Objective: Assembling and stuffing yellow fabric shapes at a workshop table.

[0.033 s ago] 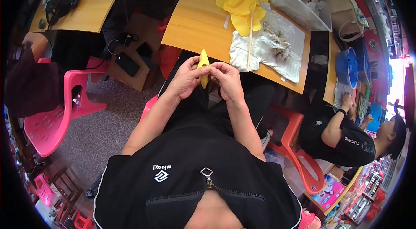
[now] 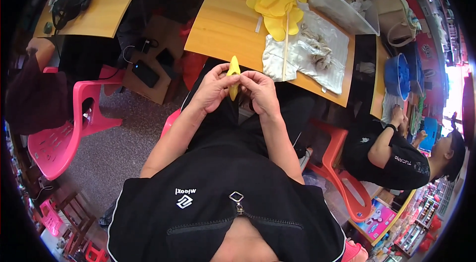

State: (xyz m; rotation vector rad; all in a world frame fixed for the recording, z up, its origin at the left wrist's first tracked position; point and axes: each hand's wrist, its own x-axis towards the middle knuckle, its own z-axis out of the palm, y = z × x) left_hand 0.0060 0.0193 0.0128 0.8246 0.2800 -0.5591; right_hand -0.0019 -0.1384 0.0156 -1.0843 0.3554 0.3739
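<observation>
Above my lap, just off the table's near edge, I hold a small yellow fabric piece (image 2: 234, 65) with pointed ends and an opening along its middle. My left hand (image 2: 214, 88) pinches its left side with thumb and fingers. The fingertips of my right hand (image 2: 260, 91) close on the right side, at the opening. What lies inside the opening is too small to make out. On the table, a thin wooden stick (image 2: 286, 56) rests across a white cloth (image 2: 279, 58), beside tufts of greyish stuffing (image 2: 320, 51). Flat yellow fabric pieces (image 2: 277, 6) are heaped beyond.
A clear plastic bin (image 2: 342, 14) of stuffing stands at the table's (image 2: 223, 19) far right. Another person (image 2: 384, 155) sits to my right near a blue basin (image 2: 396, 78). An orange-red stool (image 2: 337, 172) is between us. A pink chair (image 2: 74, 123) stands left.
</observation>
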